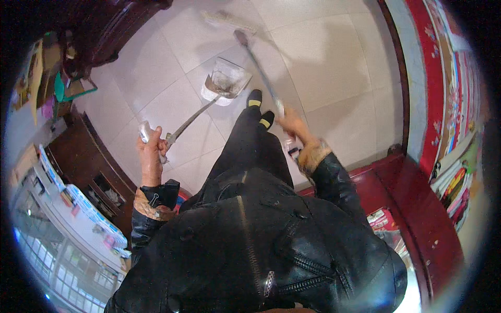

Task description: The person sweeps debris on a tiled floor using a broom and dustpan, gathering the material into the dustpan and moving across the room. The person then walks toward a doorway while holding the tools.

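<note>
My left hand [152, 150] is closed around the handle of a long-handled dustpan [231, 80]. The pale pan rests on the tiled floor ahead of my feet, with some dark debris in it. In my right hand [293, 125] is the stick of a broom [262, 72]; it slants away from me over the tiles. The broom's pale head [229, 21] is blurred and lies beyond the pan, towards the top of the view, apart from it.
Below the pan are my dark shoes [254, 98]. A red wooden bench or cabinet [415, 219] stands at the right, dark wooden furniture [117, 23] at the upper left, and a brown cabinet [78, 152] at the left. Folded or stacked items [458, 184] line the right wall.
</note>
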The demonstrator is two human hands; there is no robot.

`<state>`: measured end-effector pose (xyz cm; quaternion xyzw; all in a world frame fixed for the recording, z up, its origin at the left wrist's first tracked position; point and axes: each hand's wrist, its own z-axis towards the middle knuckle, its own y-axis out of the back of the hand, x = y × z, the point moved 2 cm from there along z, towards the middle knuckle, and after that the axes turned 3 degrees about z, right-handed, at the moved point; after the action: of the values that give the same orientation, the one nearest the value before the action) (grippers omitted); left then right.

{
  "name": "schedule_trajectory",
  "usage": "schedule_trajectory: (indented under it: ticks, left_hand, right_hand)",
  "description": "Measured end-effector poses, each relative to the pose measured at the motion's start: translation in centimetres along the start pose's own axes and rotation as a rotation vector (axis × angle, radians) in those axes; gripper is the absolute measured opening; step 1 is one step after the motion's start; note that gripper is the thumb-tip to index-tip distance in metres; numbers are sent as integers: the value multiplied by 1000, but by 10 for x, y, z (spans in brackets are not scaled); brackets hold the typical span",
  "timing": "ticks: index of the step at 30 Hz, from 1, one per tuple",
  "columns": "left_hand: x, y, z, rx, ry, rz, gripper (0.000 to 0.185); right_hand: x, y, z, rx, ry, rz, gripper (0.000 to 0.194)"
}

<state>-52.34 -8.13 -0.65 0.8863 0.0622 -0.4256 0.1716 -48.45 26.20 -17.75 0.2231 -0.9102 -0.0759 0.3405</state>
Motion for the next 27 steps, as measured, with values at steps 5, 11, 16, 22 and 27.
schedule_trajectory:
  ticks: [5,11,16,22,27]
  left_hand:
    - [19,13,-11,-141,2,-124,21]
    - [30,28,-14,-212,5,-177,20]
    - [24,26,-15,-206,-8,-200,20]
    - [16,19,-8,-179,-40,-166,22]
    - [22,28,-3,-160,18,-161,24]
  right_hand:
    - [64,34,108,-151,82,-265,16]
    - [69,20,143,-180,239,-452,17]
    - [9,-8,70,75,115,-452,19]
    - [-34,-14,-12,469,-60,-279,16]
    - [-53,11,-46,435,-119,-117,27]
